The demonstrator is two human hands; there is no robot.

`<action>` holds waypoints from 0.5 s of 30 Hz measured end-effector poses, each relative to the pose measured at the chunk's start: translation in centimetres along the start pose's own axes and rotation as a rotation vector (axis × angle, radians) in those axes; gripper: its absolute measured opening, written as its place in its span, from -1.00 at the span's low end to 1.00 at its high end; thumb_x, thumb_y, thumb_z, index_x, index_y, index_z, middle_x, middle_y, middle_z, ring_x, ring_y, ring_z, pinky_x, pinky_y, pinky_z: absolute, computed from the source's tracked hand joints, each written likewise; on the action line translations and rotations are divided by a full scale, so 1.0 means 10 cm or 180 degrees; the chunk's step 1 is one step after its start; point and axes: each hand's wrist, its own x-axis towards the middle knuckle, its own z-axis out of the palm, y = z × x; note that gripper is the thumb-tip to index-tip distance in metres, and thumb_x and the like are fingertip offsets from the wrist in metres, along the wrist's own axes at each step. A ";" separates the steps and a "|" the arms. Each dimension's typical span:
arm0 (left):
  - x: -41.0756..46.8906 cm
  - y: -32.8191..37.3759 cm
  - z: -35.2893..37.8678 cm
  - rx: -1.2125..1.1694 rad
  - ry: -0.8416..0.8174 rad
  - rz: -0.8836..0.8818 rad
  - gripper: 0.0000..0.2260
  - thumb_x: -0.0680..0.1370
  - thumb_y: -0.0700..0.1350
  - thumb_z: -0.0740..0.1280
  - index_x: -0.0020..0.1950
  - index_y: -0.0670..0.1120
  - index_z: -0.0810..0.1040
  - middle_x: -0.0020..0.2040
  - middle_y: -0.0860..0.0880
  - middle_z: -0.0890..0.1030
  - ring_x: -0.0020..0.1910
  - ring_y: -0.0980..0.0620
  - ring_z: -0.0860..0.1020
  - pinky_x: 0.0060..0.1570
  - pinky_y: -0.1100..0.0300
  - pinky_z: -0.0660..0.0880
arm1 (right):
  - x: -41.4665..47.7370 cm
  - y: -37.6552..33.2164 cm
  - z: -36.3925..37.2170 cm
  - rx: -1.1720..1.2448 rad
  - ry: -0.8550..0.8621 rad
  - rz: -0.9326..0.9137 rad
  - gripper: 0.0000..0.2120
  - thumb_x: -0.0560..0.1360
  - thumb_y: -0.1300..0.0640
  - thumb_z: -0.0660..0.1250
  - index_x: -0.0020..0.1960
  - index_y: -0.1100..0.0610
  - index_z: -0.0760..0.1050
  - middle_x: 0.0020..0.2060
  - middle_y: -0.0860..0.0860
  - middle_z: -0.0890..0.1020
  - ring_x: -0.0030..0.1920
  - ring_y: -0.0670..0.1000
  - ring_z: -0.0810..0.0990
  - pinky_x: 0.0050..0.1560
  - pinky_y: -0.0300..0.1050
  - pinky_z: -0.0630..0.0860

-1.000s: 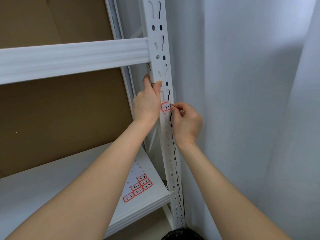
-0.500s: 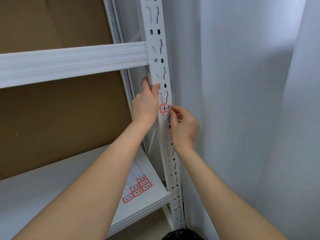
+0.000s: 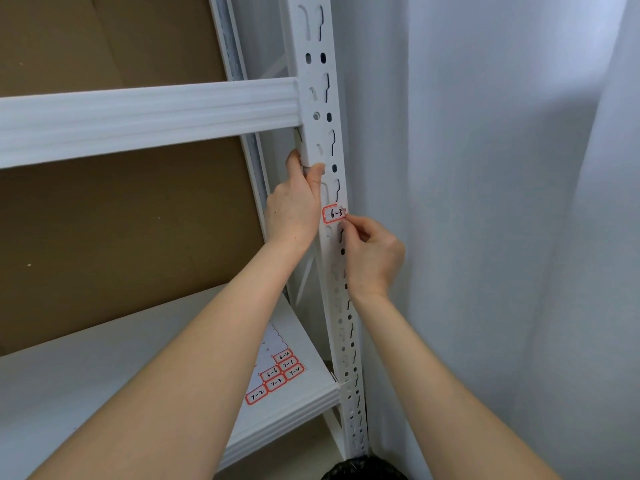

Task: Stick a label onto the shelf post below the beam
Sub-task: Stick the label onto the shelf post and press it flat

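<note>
Both forearms bare, extended up and away from near edge, converging at far centre. Left hand [image 3: 294, 209] raised higher, thumb and fingers curled round edge of post [image 3: 313, 131]. Right hand [image 3: 375, 258] lower, just right of left, back toward camera, fingertips [image 3: 350, 225] pinching right edge of label [image 3: 333, 213].

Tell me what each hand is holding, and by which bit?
The left hand grips the post by its front edge, just below the beam. The right hand pinches the label by its right edge, against the post.
</note>
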 end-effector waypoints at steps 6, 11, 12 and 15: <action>-0.01 0.00 0.00 0.0038 0.0019 -0.0008 -0.56 0.66 0.08 -0.03 0.45 -0.14 0.22 0.14 -0.16 0.60 0.05 -0.22 0.56 -0.12 0.07 0.37 | 0.02 -0.01 -0.01 0.0153 0.0035 0.0057 -0.88 0.47 0.15 0.38 -0.03 0.04 0.67 -0.26 -0.13 0.67 -0.22 -0.12 0.63 -0.19 -0.39 0.46; -0.01 0.00 0.00 0.0039 0.0028 -0.0008 -0.55 0.66 0.08 -0.03 0.46 -0.13 0.21 0.17 -0.15 0.59 0.05 -0.22 0.56 -0.11 0.04 0.41 | 0.04 0.00 -0.02 0.0060 -0.0030 0.0017 -0.87 0.47 0.13 0.36 -0.07 0.01 0.68 -0.32 -0.08 0.67 -0.30 -0.11 0.58 -0.26 -0.36 0.45; -0.01 0.00 0.01 0.0057 0.0038 -0.0004 -0.56 0.66 0.08 -0.03 0.46 -0.13 0.22 0.14 -0.15 0.60 0.03 -0.21 0.57 -0.15 0.07 0.38 | 0.04 0.00 -0.02 0.0051 -0.0032 0.0013 -0.87 0.48 0.13 0.35 -0.07 0.02 0.68 -0.33 -0.09 0.66 -0.31 -0.11 0.57 -0.28 -0.39 0.43; 0.00 -0.01 0.02 0.0066 0.0042 -0.0006 -0.55 0.66 0.08 -0.04 0.45 -0.14 0.21 0.09 -0.17 0.60 0.01 -0.22 0.57 -0.17 0.09 0.36 | 0.04 0.01 -0.02 -0.0020 0.0003 -0.0030 -0.87 0.48 0.13 0.35 -0.07 0.02 0.68 -0.32 -0.08 0.66 -0.31 -0.12 0.56 -0.30 -0.43 0.40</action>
